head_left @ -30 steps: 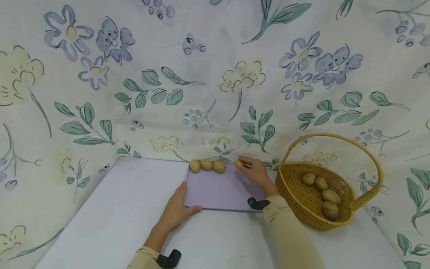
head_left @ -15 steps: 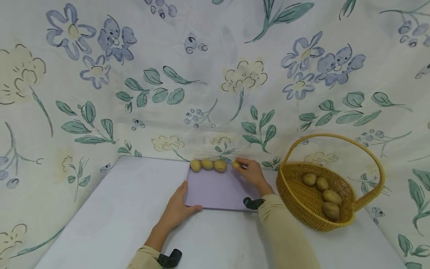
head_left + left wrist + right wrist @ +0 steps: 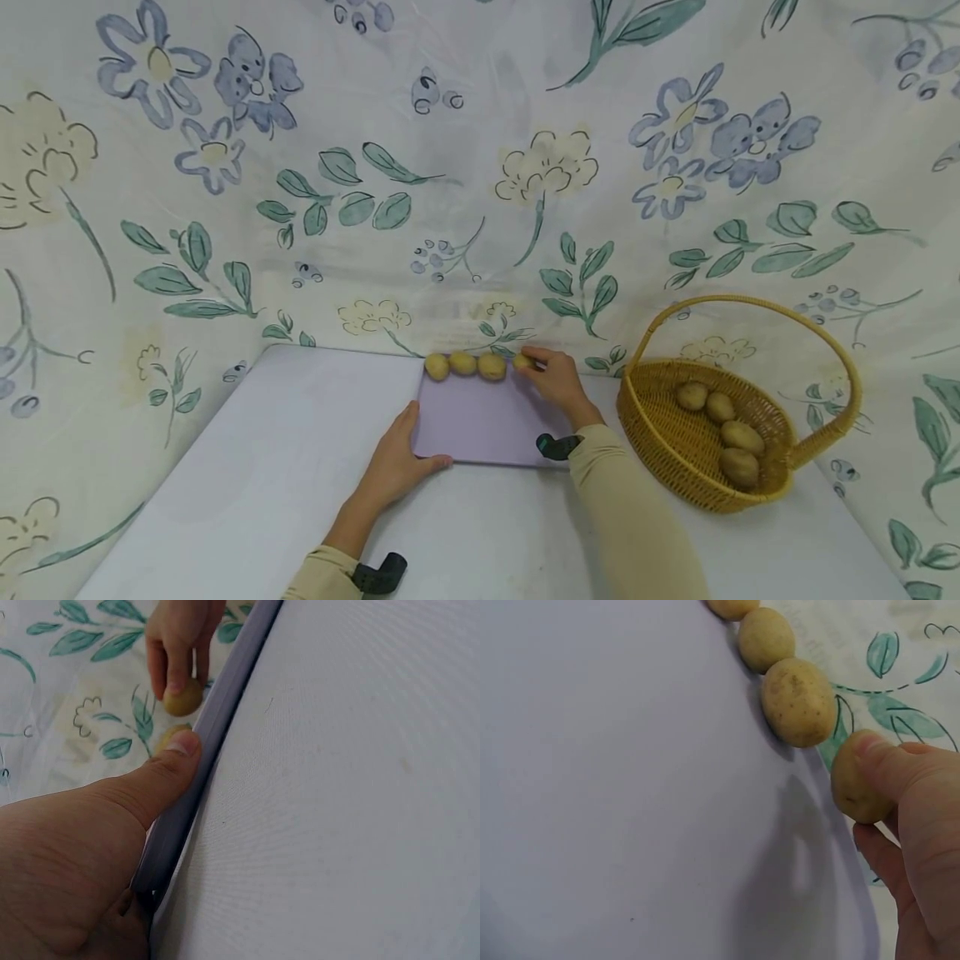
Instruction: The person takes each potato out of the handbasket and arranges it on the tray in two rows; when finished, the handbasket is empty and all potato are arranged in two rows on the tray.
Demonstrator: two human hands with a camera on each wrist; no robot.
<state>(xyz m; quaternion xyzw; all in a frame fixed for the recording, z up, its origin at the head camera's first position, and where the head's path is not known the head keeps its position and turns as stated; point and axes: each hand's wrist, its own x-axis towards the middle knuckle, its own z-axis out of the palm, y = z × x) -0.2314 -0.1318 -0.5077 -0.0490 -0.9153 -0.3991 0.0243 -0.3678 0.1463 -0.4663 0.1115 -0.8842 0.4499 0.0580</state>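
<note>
My right hand [image 3: 557, 381] pinches a potato [image 3: 855, 780] between thumb and fingers at the far edge of a flat lilac tray [image 3: 480, 425]. Left of it, a row of 3 potatoes [image 3: 462, 363] lies along that same edge. In the right wrist view, the held potato is just short of the nearest one [image 3: 799, 703], with a narrow gap between. My left hand [image 3: 393, 462] holds the tray's near left corner, thumb along the front edge and fingers at the left side. The left wrist view shows that thumb [image 3: 176, 757] over the tray's rim.
A wicker basket [image 3: 667, 450] with a tall arched handle stands right of the tray, with several potatoes [image 3: 741, 437] inside. Both stand on a white table [image 3: 300, 450]. A floral cloth [image 3: 450, 167] hangs behind the table's far edge.
My right hand has moved a little to the left with the potato, bringing it closer to the row. The left hand stays at the tray's corner.
</note>
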